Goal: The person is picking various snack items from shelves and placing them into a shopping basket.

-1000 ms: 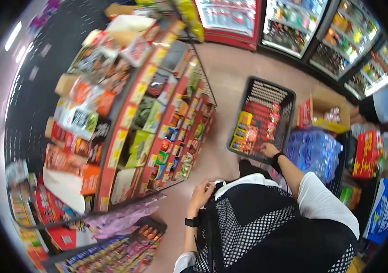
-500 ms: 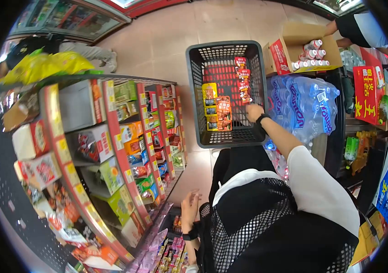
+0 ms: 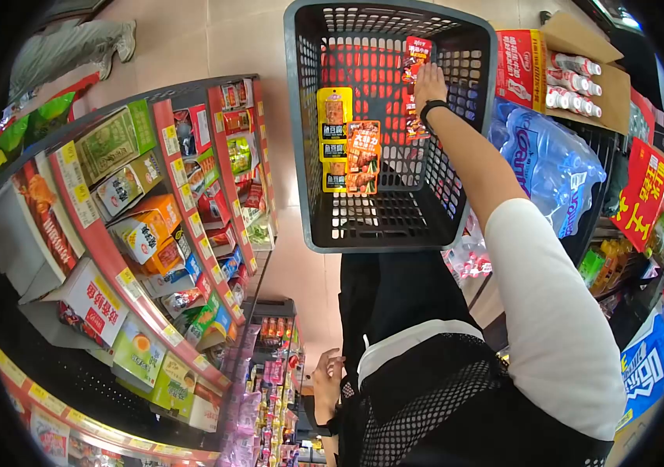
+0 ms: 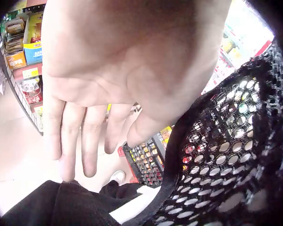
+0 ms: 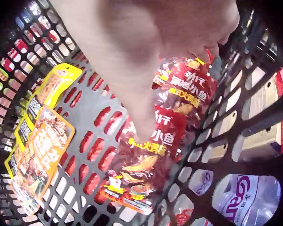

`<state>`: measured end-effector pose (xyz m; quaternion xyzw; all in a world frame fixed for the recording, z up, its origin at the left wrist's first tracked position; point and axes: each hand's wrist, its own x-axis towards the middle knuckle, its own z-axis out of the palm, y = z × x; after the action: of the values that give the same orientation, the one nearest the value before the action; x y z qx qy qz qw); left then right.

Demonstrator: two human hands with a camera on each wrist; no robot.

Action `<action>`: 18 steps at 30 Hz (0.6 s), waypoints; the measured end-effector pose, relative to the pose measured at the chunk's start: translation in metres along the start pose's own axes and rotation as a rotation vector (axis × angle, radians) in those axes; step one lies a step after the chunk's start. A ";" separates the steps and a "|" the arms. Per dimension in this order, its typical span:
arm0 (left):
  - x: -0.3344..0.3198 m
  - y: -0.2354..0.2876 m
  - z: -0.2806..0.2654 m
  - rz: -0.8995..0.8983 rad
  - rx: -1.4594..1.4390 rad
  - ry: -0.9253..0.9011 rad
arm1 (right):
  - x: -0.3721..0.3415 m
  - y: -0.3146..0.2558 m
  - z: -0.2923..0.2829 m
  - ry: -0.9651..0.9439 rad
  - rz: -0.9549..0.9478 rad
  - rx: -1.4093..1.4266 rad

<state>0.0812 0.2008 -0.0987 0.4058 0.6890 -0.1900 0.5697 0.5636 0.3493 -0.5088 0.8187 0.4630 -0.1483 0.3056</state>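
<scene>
My right hand [image 3: 430, 87] reaches into a black plastic shopping basket [image 3: 295, 140] and rests over a row of red snack packets [image 3: 417, 50], its fingers extended. In the right wrist view the thumb [image 5: 144, 127] lies on one red packet [image 5: 141, 176], and the fingers partly hide the packets behind. Opposite, along the basket's left side, yellow snack packets [image 3: 335, 105] lie in a column with an orange packet [image 3: 364, 148] overlapping them. My left hand [image 3: 327, 383] hangs beside my body; the left wrist view shows its palm [image 4: 113, 75] with loose fingers and nothing held.
Shelves of packaged snacks [image 3: 164, 233] stand left of the basket. To the right are shrink-wrapped water bottles [image 3: 550, 167] and an opened carton [image 3: 608, 89] of small bottles. Another person's leg [image 3: 75, 58] shows at the upper left.
My right hand has moved from the basket's near right corner forward onto the red packets. The head view has come closer over the basket. The left hand stays low at my side.
</scene>
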 end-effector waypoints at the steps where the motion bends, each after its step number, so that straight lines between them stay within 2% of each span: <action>1: 0.000 0.004 0.000 -0.015 0.025 -0.015 | 0.001 0.002 -0.003 -0.044 -0.006 -0.021; 5: 0.005 0.002 0.002 -0.070 -0.061 0.005 | 0.021 0.002 0.040 0.025 0.045 0.048; 6: 0.005 0.009 0.003 -0.082 -0.045 0.020 | 0.017 0.002 0.041 0.092 0.031 0.032; 9: 0.008 -0.010 0.003 -0.067 -0.090 0.007 | 0.014 -0.002 0.033 0.132 0.010 -0.044; 10: 0.008 -0.012 0.004 -0.084 -0.092 -0.001 | 0.007 -0.001 0.025 0.252 -0.011 -0.087; 13: 0.010 -0.006 0.010 -0.109 -0.090 0.011 | 0.004 -0.003 0.012 0.164 -0.071 0.016; 17: 0.011 0.000 0.012 -0.066 -0.066 0.034 | -0.007 -0.004 0.007 0.217 -0.106 0.066; 18: 0.011 -0.003 0.014 -0.057 -0.073 0.041 | -0.007 -0.005 0.009 0.181 -0.131 0.086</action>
<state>0.0870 0.1930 -0.1137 0.3687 0.7182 -0.1729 0.5643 0.5563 0.3404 -0.5137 0.8091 0.5344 -0.1129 0.2169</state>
